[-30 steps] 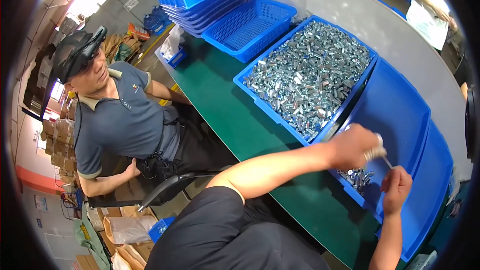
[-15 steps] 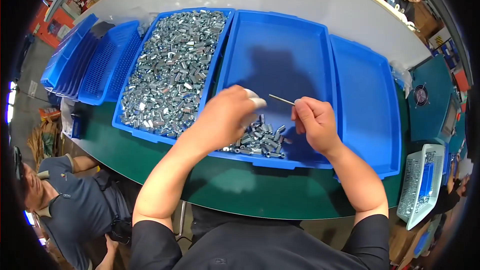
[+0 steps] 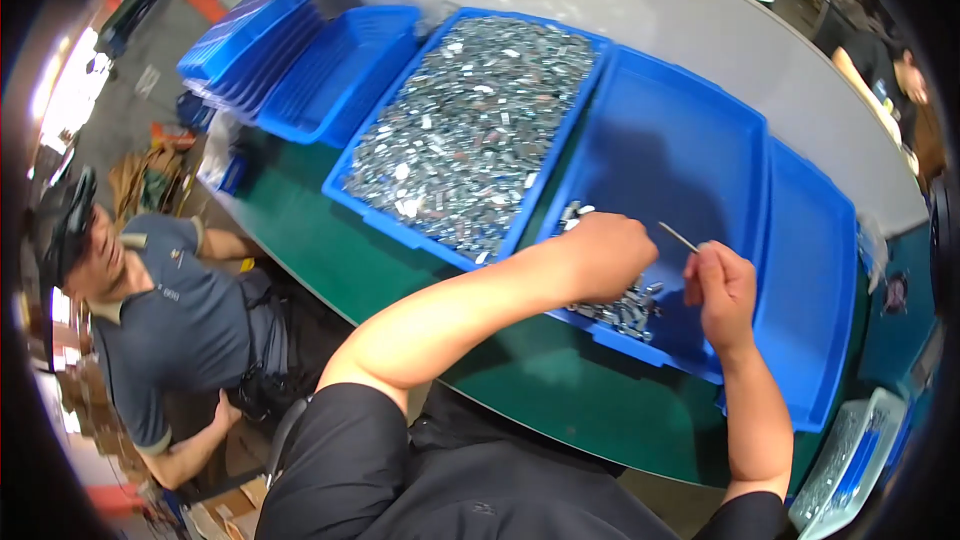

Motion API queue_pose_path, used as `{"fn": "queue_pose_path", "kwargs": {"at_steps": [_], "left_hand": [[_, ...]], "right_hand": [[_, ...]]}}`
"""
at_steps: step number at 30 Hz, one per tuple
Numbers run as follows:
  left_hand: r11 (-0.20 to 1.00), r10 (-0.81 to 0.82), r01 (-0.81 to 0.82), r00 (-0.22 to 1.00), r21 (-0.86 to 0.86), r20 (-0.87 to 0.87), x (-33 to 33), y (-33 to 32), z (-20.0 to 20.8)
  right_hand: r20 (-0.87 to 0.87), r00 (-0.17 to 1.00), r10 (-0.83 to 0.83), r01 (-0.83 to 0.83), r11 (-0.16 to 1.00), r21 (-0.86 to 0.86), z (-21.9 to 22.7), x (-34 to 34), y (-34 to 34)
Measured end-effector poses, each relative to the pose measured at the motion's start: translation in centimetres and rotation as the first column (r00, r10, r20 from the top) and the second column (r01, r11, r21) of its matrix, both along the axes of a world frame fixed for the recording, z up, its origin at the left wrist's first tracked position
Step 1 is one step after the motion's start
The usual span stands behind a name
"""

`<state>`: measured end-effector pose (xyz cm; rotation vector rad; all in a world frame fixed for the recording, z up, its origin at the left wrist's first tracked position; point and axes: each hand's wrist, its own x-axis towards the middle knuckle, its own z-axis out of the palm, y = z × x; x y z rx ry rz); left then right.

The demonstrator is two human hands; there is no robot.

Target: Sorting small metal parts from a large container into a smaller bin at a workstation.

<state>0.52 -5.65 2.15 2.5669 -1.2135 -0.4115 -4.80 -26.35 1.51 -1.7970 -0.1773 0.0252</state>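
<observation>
On the green surface (image 3: pixel 540 390) lies a blue tray (image 3: pixel 690 130). Over it, the left hand (image 3: pixel 608 258) hangs beside loose metal pieces (image 3: pixel 630 317) (its fingers are hidden, so I cannot tell whether they grip anything). The right hand (image 3: pixel 724 285) has its fingers clamped on a thin rod (image 3: pixel 680 237); the rod's tip seemed to meet the left hand a second ago but now stands clear, so the hands appear to be working separately.

Head-worn fisheye, steeply downward over table (image 3: pixel 300 212)

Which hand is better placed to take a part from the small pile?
Probably the left hand: it looks closer to the pile, while the right hand holds a thin rod.
</observation>
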Motion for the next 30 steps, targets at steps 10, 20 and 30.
{"fn": "queue_pose_path", "kwargs": {"at_steps": [10, 20, 30], "left_hand": [[0.411, 0.233, -0.387, 0.92, -0.826, -0.315, -0.8, 2.1, -1.0], [0.287, 0.1, -0.571, 0.816, -0.769, -0.569, -1.9, 2.8, -1.0], [0.334, -0.135, -0.63, 0.704, -0.701, -0.697, -1.9, 2.2, -1.2]], "right_hand": [[-0.026, 1.0, -0.006, 0.008, 0.999, 0.048, -1.5, 0.2, -0.3], [-0.055, 0.998, 0.038, -0.04, 0.999, -0.035, -2.1, 0.4, -1.0], [0.008, 0.997, 0.072, -0.071, 0.993, -0.092, -1.1, -0.1, -0.5]]}}
